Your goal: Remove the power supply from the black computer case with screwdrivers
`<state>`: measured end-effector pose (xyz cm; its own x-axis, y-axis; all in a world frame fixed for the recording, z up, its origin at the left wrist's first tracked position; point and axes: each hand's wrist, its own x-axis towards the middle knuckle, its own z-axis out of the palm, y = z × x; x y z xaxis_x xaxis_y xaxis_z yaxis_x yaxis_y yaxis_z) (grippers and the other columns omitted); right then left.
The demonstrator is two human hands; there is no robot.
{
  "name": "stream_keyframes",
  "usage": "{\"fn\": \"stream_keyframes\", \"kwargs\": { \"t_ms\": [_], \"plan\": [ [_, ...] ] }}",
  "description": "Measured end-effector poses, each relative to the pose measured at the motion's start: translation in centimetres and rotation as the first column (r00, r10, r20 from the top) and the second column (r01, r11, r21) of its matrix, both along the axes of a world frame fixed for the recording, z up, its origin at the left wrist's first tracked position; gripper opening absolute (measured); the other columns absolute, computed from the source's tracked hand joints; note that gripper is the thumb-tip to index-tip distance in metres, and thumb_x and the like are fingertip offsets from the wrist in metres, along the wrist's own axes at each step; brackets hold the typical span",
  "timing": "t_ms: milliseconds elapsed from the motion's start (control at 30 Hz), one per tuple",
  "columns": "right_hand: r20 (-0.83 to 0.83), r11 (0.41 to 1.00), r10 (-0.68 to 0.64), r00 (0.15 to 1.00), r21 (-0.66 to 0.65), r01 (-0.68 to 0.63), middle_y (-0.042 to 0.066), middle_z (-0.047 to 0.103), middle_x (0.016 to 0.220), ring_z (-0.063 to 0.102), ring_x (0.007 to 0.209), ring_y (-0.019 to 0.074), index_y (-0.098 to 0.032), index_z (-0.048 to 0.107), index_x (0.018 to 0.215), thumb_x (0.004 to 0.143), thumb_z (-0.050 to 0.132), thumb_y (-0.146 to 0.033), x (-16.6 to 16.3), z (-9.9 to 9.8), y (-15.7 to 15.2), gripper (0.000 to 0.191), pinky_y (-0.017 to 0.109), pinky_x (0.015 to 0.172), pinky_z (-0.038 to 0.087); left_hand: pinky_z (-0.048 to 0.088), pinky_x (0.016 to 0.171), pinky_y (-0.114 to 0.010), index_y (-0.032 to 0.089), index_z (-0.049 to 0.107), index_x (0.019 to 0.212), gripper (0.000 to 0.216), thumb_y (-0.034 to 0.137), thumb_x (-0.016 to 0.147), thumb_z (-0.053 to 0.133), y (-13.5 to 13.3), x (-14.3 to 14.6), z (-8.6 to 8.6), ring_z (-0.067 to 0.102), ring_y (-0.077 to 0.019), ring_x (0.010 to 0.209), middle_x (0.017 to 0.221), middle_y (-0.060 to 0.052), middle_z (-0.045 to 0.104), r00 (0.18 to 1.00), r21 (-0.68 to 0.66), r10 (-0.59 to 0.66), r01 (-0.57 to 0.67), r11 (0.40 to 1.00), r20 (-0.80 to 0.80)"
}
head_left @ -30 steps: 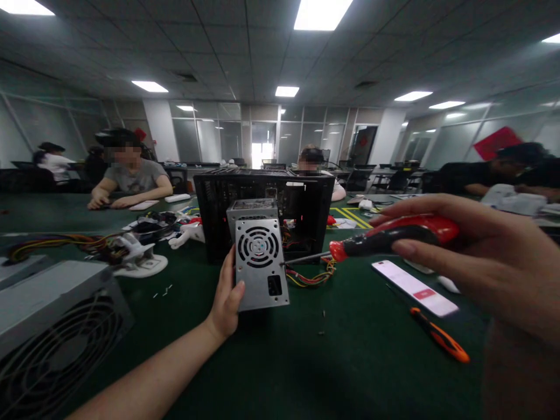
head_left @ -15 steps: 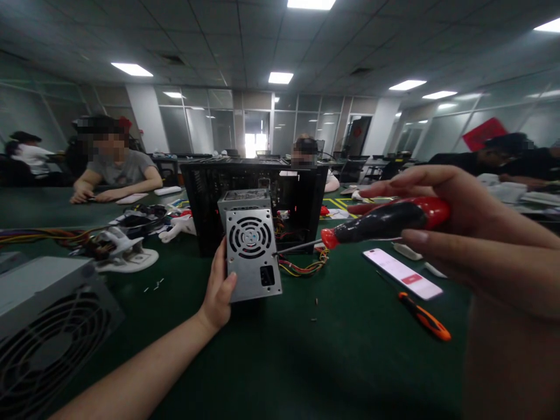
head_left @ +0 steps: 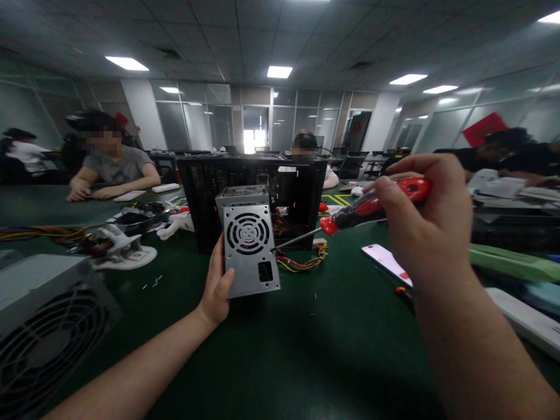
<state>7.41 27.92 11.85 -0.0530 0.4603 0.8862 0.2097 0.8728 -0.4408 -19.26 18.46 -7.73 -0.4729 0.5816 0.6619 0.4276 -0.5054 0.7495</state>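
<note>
My left hand [head_left: 217, 287] grips the left side of a grey metal computer power supply [head_left: 244, 277], its vented face with a power socket turned toward me. In my right hand [head_left: 431, 216] is a red and black screwdriver [head_left: 367, 208], fingers wrapped round the handle. The screwdriver's shaft points left, and its tip meets the right edge of the vented face near a screw hole. Coloured wires [head_left: 301, 263] lie to the right of the power supply. Behind it stands an open black computer case [head_left: 205, 204].
Another power supply [head_left: 56, 309] with a fan grille is at the near left. Small screws [head_left: 313, 304] lie on the green table [head_left: 280, 356]. A phone [head_left: 385, 261] and an orange-black screwdriver [head_left: 403, 294] are on the right. A co-worker [head_left: 118, 169] sits at the far left.
My right hand has turned and closed round the screwdriver handle, where its fingers were stretched out before. The tip stays at the same edge of the power supply. My left hand keeps its hold.
</note>
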Motion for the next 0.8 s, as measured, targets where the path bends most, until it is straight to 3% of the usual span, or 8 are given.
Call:
{"fn": "stream_keyframes", "kwargs": {
  "t_ms": [100, 200, 333, 433, 533, 600, 700, 800],
  "plan": [
    [0.029, 0.976, 0.214, 0.976, -0.053, -0.212, 0.003, 0.067, 0.109, 0.069, 0.103, 0.0222, -0.026, 0.053, 0.111, 0.075, 0.064, -0.037, 0.3, -0.2, 0.4, 0.039, 0.043, 0.086, 0.059, 0.025, 0.129, -0.055, 0.029, 0.036, 0.159, 0.08, 0.064, 0.09, 0.056, 0.0, -0.1, -0.2, 0.034, -0.0359, 0.154, 0.161, -0.008, 0.046, 1.0, -0.005, -0.008, 0.008, 1.0, -0.004],
    [0.075, 0.879, 0.455, 0.887, -0.197, -0.434, 0.001, 0.069, 0.118, 0.068, 0.115, 0.0224, -0.031, 0.057, 0.117, 0.067, 0.067, -0.025, 1.8, 0.5, 0.3, 0.051, 0.039, 0.088, 0.062, 0.025, 0.129, -0.054, 0.029, 0.034, 0.16, 0.08, 0.064, 0.09, 0.055, 0.1, -0.2, -0.4, 0.034, -0.0352, 0.154, 0.163, -0.008, 0.043, 1.0, 0.0, -0.025, 0.025, 1.0, -0.003],
    [0.138, 0.775, 0.603, 0.785, -0.335, -0.536, -0.006, 0.073, 0.121, 0.073, 0.109, 0.02, -0.04, 0.063, 0.119, 0.069, 0.069, -0.015, 3.3, 1.3, -0.5, 0.057, 0.035, 0.087, 0.065, 0.026, 0.129, -0.053, 0.029, 0.034, 0.159, 0.081, 0.064, 0.09, 0.055, 0.1, -0.1, -0.2, 0.034, -0.035, 0.154, 0.163, -0.008, 0.043, 1.0, -0.003, -0.024, 0.024, 1.0, 0.01],
    [0.18, 0.748, 0.647, 0.741, -0.337, -0.571, -0.007, 0.077, 0.115, 0.077, 0.1, 0.0174, -0.041, 0.067, 0.114, 0.071, 0.072, -0.013, 3.5, 1.5, -1.1, 0.052, 0.029, 0.083, 0.065, 0.026, 0.129, -0.054, 0.027, 0.034, 0.159, 0.082, 0.064, 0.089, 0.056, 0.0, 0.1, 0.1, 0.034, -0.0359, 0.154, 0.164, -0.009, 0.042, 1.0, -0.005, -0.021, 0.021, 1.0, 0.011],
    [0.216, 0.785, 0.61, 0.762, -0.291, -0.546, -0.006, 0.08, 0.108, 0.077, 0.099, 0.0174, -0.037, 0.072, 0.106, 0.072, 0.076, -0.016, 3.2, 1.5, -1.5, 0.04, 0.025, 0.078, 0.064, 0.026, 0.129, -0.054, 0.027, 0.033, 0.159, 0.081, 0.064, 0.09, 0.054, 0.0, 0.3, 0.3, 0.034, -0.0357, 0.154, 0.164, -0.009, 0.041, 0.999, -0.002, -0.041, 0.042, 0.999, 0.013],
    [0.188, 0.838, 0.533, 0.825, -0.255, -0.483, -0.005, 0.08, 0.102, 0.077, 0.094, 0.0178, -0.035, 0.073, 0.1, 0.071, 0.08, -0.022, 2.8, 1.6, -1.5, 0.033, 0.027, 0.073, 0.063, 0.027, 0.128, -0.054, 0.028, 0.033, 0.159, 0.081, 0.064, 0.09, 0.054, -0.1, 0.3, 0.3, 0.035, -0.0356, 0.154, 0.164, -0.009, 0.041, 0.999, -0.003, -0.047, 0.047, 0.999, 0.019],
    [0.166, 0.967, 0.224, 0.961, -0.158, -0.198, -0.003, 0.074, 0.074, 0.07, 0.065, 0.0168, -0.027, 0.074, 0.083, 0.067, 0.083, -0.042, 2.1, 1.5, -0.8, 0.023, 0.029, 0.053, 0.053, 0.028, 0.128, -0.055, 0.029, 0.034, 0.159, 0.082, 0.064, 0.089, 0.057, -0.1, 0.2, 0.2, 0.035, -0.0362, 0.154, 0.163, -0.009, 0.043, 0.999, -0.015, -0.04, 0.04, 0.999, 0.023],
    [0.108, 0.995, -0.079, 0.991, -0.046, 0.085, -0.004, 0.049, 0.046, 0.043, 0.045, 0.0117, -0.023, 0.063, 0.06, 0.067, 0.08, -0.051, 1.2, 0.9, 0.4, 0.033, 0.029, 0.044, 0.029, 0.027, 0.128, -0.055, 0.03, 0.033, 0.16, 0.083, 0.065, 0.089, 0.057, -0.2, 0.1, 0.2, 0.033, -0.0363, 0.155, 0.164, -0.008, 0.041, 0.999, -0.023, -0.035, 0.036, 0.999, 0.022]
  ]
}}
